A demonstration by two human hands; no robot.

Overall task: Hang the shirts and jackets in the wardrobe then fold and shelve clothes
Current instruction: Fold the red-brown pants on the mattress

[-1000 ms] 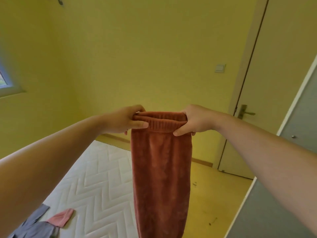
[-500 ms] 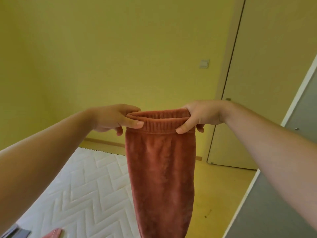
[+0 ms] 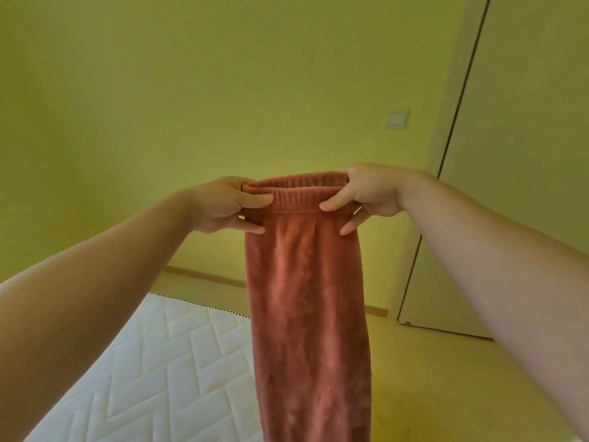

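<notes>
Rust-pink fleece trousers hang straight down in mid-air, held up at arm's length by the ribbed elastic waistband. The left hand pinches the waistband's left end, thumb on the near face and fingers curled behind. The right hand grips the right end the same way, with one finger resting lower on the cloth. The lower part runs out of view, probably folded lengthwise. Below left lies a white quilted mattress; behind are a yellow wall, a light switch and a door.
</notes>
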